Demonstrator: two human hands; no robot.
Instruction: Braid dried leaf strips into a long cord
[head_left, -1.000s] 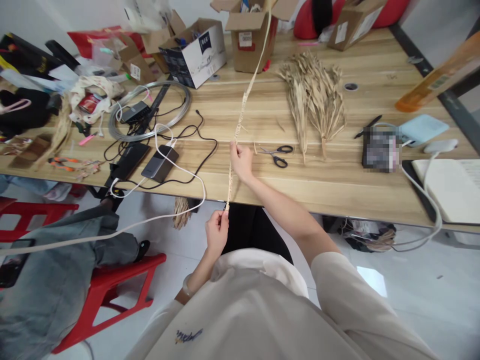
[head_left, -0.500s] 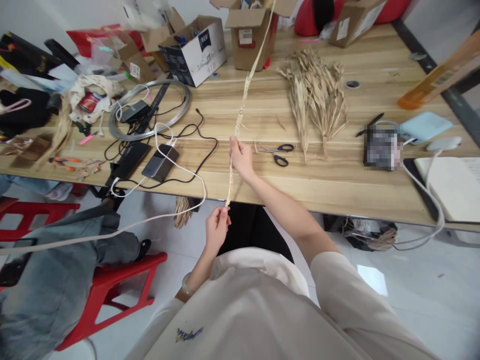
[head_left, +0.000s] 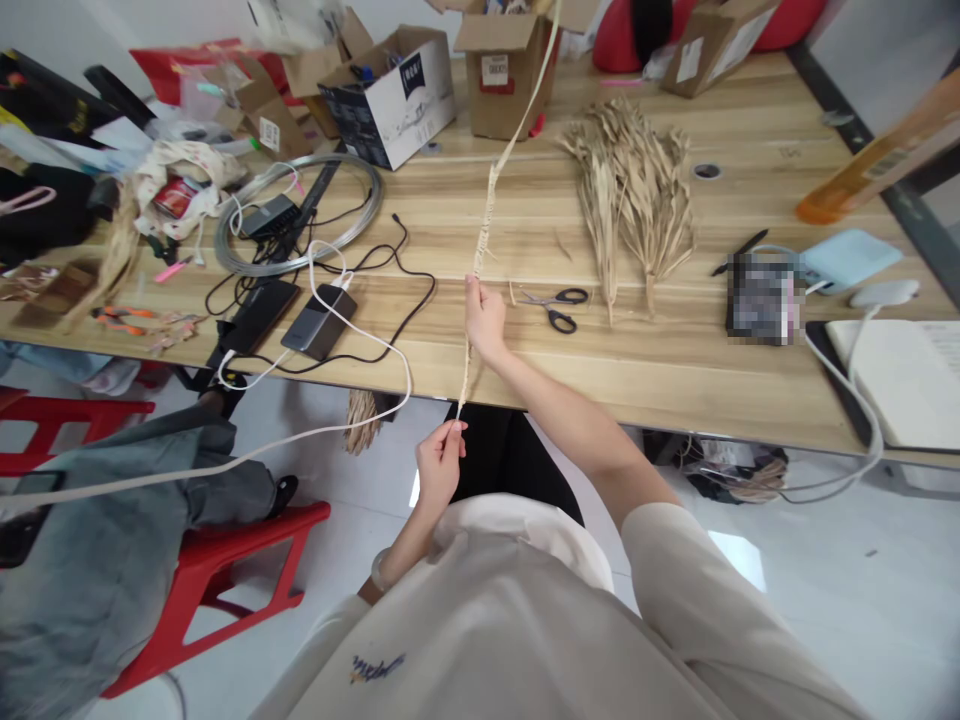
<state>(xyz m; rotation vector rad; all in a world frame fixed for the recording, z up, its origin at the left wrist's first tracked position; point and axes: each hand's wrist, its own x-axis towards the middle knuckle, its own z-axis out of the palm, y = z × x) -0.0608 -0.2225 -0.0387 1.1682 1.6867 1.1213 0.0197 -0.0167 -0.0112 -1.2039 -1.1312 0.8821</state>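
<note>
A pale braided straw cord (head_left: 486, 228) runs from the back of the table toward my body, its far end a smooth flat strand. My right hand (head_left: 486, 318) pinches the braid about midway, above the table. Just past the front edge of the table, my left hand (head_left: 439, 460) is closed on the near end of the same cord, fingertips pressed together. Black-handled scissors (head_left: 561, 309) lie to the right of my right hand. Behind them rests a bundle of dried, flattened leaves (head_left: 630, 190).
Power bricks (head_left: 320, 320), black cables and a coil of clear tubing (head_left: 300, 262) crowd the left. Boxes (head_left: 394, 100) stand at the back. A white cable crosses on the left, near a seated person's leg and a red stool (head_left: 247, 570). An open notebook (head_left: 915, 380) lies right.
Both hands have shifted very slightly to the right, and the cord between them with them. My grip on the cord stays closed at both points.
</note>
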